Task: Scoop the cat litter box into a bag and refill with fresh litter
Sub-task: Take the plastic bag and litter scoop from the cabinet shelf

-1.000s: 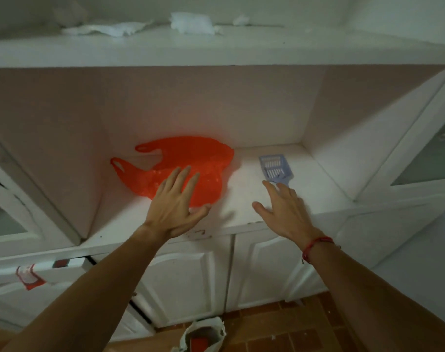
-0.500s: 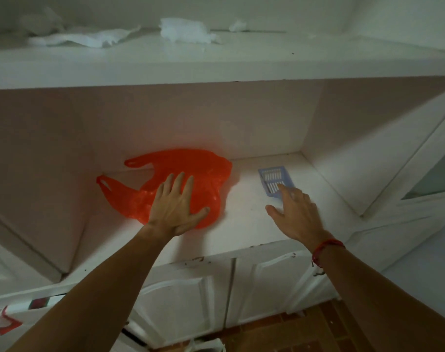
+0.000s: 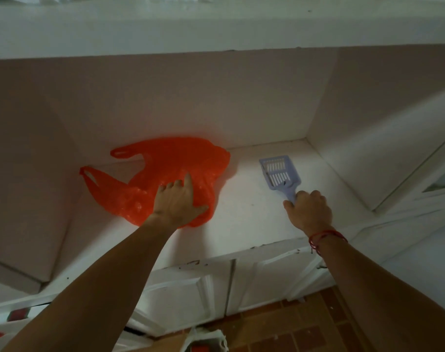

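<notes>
On shelf (image 3: 244,214) of white recessed cabinet niche: orange plastic bag (image 3: 170,171) lying flat and crumpled at left-centre, two handle loops pointing toward left wall. Lilac slotted litter scoop (image 3: 278,174) lying to right of bag, well apart from it, scoop end toward back wall, handle toward front edge.

Left hand (image 3: 177,201): palm down on front part of orange plastic bag, fingers partly curled into the film, index finger extended toward back wall, thumb spread out to the right along bag's front edge. Pressing on or gathering the film; no closed grip visible.

Right hand (image 3: 309,210): fingers curled down over handle of litter scoop, handle end hidden beneath them. Whether fully clamped, cannot tell; scoop head flat on shelf. Red string bracelet (image 3: 325,237) on right wrist.

Surroundings: upper ledge (image 3: 216,29) spanning above niche, white crumpled material at very top edge, mostly cut off. Closed white cabinet doors (image 3: 216,288) below front edge of shelf, paint chipped along edge. Glass-panelled door frame (image 3: 440,174) at right side of niche. Reddish-brown tiled floor (image 3: 305,326) at bottom right. White sack with red marking (image 3: 206,341) standing on floor below, only its open top in view. Litter box not in view. Dim lighting overall; fine detail of bag texture blurred.
</notes>
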`<action>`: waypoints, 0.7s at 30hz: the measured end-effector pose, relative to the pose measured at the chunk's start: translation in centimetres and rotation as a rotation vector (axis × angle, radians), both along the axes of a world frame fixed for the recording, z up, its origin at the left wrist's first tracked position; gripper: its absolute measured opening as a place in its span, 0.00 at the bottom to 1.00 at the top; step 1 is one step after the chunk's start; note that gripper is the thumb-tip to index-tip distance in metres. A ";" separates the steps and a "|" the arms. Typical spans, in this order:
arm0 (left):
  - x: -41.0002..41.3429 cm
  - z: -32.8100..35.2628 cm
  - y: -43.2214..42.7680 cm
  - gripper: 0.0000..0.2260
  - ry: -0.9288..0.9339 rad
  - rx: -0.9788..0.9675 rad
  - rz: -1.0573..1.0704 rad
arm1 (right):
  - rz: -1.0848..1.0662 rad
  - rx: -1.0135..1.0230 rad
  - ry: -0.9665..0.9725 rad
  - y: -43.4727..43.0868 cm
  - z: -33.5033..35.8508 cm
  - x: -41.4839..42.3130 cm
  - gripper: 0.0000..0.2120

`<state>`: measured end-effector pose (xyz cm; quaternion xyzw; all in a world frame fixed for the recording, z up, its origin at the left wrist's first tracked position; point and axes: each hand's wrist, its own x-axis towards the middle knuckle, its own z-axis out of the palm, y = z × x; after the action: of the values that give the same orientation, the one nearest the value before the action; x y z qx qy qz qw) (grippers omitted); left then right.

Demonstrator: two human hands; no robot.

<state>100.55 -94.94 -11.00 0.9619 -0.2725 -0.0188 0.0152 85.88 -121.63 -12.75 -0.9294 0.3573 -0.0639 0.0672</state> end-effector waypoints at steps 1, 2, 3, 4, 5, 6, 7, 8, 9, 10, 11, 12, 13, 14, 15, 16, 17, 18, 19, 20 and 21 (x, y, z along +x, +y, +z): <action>0.0 -0.2 -0.1 0.46 -0.001 -0.010 -0.004 | 0.001 0.002 -0.015 -0.1 -0.1 0.0 0.19; -0.1 -0.4 -0.2 0.41 -0.014 -0.010 -0.011 | 0.003 0.004 -0.031 -0.2 -0.1 -0.1 0.18; -0.1 -0.5 -0.2 0.35 -0.046 -0.007 -0.021 | 0.003 0.010 -0.046 -0.3 -0.2 -0.2 0.17; -0.3 -0.6 -0.2 0.28 -0.089 -0.011 -0.036 | 0.002 0.021 -0.060 -0.4 -0.2 -0.2 0.16; -0.4 -0.6 -0.2 0.21 -0.129 -0.028 -0.049 | 0.003 0.035 -0.077 -0.4 -0.3 -0.3 0.15; -0.6 -0.4 -0.2 0.16 -0.157 -0.058 -0.063 | 0.007 0.055 -0.097 -0.5 -0.3 -0.4 0.13; -0.7 -0.2 -0.1 0.13 -0.171 -0.082 -0.075 | 0.012 0.077 -0.119 -0.5 -0.2 -0.5 0.12; -0.8 0.0 0.0 0.11 -0.177 -0.097 -0.085 | 0.014 0.101 -0.140 -0.5 -0.1 -0.7 0.11; -1.0 0.5 0.1 0.11 -0.185 -0.106 -0.090 | 0.014 0.123 -0.159 -0.4 0.0 -0.9 0.09; -1.2 0.9 0.3 0.12 -0.197 -0.119 -0.094 | 0.013 0.140 -0.175 -0.3 0.2 -1.1 0.08; -1.5 1.3 0.5 0.13 -0.212 -0.143 -0.097 | 0.015 0.154 -0.187 -0.1 0.5 -1.4 0.08; -1.7 1.7 0.7 0.14 -0.225 -0.170 -0.101 | 0.020 0.161 -0.193 0.1 0.8 -1.7 0.07; -2.0 2.1 1.0 0.13 -0.238 -0.191 -0.106 | 0.027 0.163 -0.197 0.3 1.1 -1.9 0.07; -2.5 2.6 1.3 0.12 -0.251 -0.208 -0.112 | 0.037 0.163 -0.202 0.6 1.5 -2.3 0.07; -2.9 3.1 1.5 0.11 -0.260 -0.229 -0.117 | 0.048 0.162 -0.210 0.9 2.0 -2.7 0.08; -3.4 3.5 1.8 0.11 -0.270 -0.258 -0.124 | 0.062 0.159 -0.222 1.1 2.5 -3.0 0.08; -3.9 4.0 2.1 0.10 -0.282 -0.287 -0.131 | 0.075 0.151 -0.236 1.4 2.9 -3.3 0.09; -4.4 4.4 2.3 0.09 -0.297 -0.309 -0.138 | 0.085 0.142 -0.251 1.7 3.4 -3.7 0.10; -4.9 4.8 2.5 0.08 -0.311 -0.319 -0.141 | 0.093 0.130 -0.261 1.9 3.7 -4.1 0.11; -5.3 5.1 2.7 0.08 -0.321 -0.325 -0.145 | 0.101 0.117 -0.266 2.1 4.1 -4.5 0.12; -5.7 5.4 2.8 0.07 -0.332 -0.331 -0.152 | 0.109 0.106 -0.270 2.3 4.3 -5.0 0.13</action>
<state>94.84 -92.11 -5.65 0.9129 -0.3423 0.1831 0.1262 80.92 -119.38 -8.42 -0.9254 0.2971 -0.1656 0.1669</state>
